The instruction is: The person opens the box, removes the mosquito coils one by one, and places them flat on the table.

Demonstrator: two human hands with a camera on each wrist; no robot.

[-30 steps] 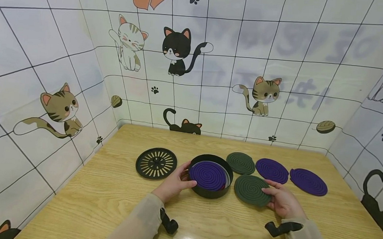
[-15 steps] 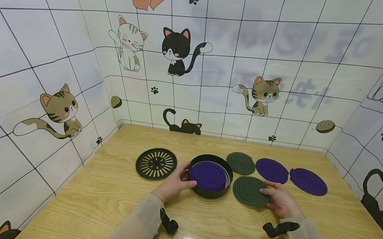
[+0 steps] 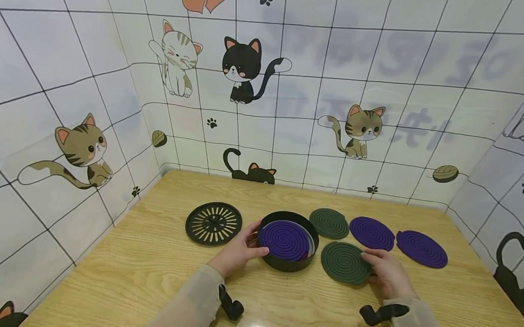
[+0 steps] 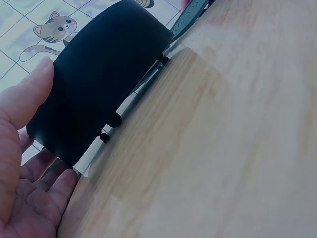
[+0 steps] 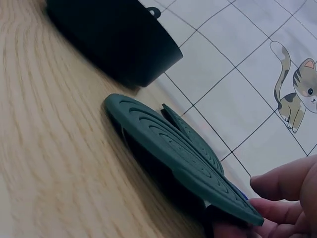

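My left hand (image 3: 237, 253) grips the left side of a round black mosquito coil holder (image 3: 288, 265), thumb at the rim and fingers round the wall. Inside lies a purple mosquito coil (image 3: 284, 240), with a bit of red beside it. Small feet show under the holder (image 4: 99, 74) in the left wrist view. To its right, my right hand (image 3: 388, 273) holds a green mosquito coil (image 3: 345, 262) by the right edge. In the right wrist view that coil (image 5: 178, 148) slants above the wood; fingers support its edge from below while the thumb stands off its top.
A black slotted lid (image 3: 214, 223) lies left of the holder. Behind the held coil lie another green coil (image 3: 329, 223) and two purple coils, one nearer (image 3: 372, 233) and one farther right (image 3: 422, 249). Cat-printed sheeting (image 3: 300, 131) walls the back and sides of the wooden table (image 3: 147, 276).
The held green coil has shifted slightly left and then back right. My right thumb has drawn back from its top toward the edge. The left hand and holder stay put.
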